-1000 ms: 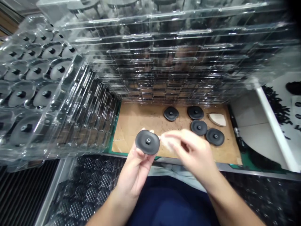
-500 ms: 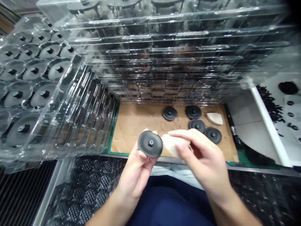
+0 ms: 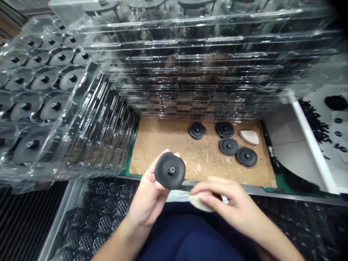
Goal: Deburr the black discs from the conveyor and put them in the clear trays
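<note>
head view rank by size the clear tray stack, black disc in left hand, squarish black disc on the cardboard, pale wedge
1. Clear plastic tray stack, by far largest.
2. Black disc in the left hand, though nearness to the camera may inflate it.
3. Squarish black disc and pale wedge: they look alike, so unranked.

This is looking like a factory workstation. Stacked clear blister trays [image 3: 190, 61] are holding black discs [image 3: 51, 107] beside a cardboard-topped bench [image 3: 163, 152].
</note>
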{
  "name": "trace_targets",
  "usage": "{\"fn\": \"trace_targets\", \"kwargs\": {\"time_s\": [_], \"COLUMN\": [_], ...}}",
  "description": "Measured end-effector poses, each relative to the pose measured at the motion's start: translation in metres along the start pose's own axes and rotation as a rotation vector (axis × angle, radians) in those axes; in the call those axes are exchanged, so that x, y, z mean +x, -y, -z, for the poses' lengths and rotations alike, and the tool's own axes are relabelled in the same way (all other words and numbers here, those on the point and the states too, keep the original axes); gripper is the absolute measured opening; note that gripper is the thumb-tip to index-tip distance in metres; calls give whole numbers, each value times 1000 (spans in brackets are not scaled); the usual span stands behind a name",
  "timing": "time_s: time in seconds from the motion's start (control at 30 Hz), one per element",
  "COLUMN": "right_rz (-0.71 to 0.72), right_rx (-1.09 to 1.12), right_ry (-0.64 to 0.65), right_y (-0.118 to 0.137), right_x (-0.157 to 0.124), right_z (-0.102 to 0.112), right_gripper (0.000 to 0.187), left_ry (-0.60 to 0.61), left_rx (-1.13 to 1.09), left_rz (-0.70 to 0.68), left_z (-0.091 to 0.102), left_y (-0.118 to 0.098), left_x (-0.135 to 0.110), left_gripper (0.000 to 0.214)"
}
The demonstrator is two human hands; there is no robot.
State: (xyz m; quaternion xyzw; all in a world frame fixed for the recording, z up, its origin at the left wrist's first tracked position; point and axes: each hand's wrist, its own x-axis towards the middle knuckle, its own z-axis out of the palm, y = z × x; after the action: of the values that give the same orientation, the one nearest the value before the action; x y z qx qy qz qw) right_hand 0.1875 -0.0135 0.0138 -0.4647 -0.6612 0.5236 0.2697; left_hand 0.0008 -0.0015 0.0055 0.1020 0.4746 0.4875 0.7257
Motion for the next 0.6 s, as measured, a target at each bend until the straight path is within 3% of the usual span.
{"fn": "trace_targets", "kwargs": {"time_s": [0.07,0.13,0.2,0.27,0.37,0.43,0.53,0.6], "right_rz": [-36,50,195,229,74,-91,-312,-376], "right_rx": [-12,-10,-25,-37,76,145,134,122], "right_ry": [-151,-284,-325,-266,-18,62,-35,-79], "right_y": [-2,4,13,17,2,-22,-59,-72], "right_x": [-6,-4,5,15,20,13,-10,-23], "right_z": [2,2,1,1,-2,-7,-20,-24], "right_gripper": [15,16,19,19,17,14,20,26], "left_ry": [15,53,77,82,42,-2,-36,-29], "left_rx": [5,-8,-32,-57,-117,-169,-214,-213], "left_rz": [-5,6,8,-1,32,63,67,76], "left_z": [0,-2,-4,-3,6,12,15,14], "left_y": [0,2,7,12,18,21,21,20], "left_x": [1,2,3,3,5,6,6,5], "left_gripper": [60,54,49,51,61,62,63,65]}}
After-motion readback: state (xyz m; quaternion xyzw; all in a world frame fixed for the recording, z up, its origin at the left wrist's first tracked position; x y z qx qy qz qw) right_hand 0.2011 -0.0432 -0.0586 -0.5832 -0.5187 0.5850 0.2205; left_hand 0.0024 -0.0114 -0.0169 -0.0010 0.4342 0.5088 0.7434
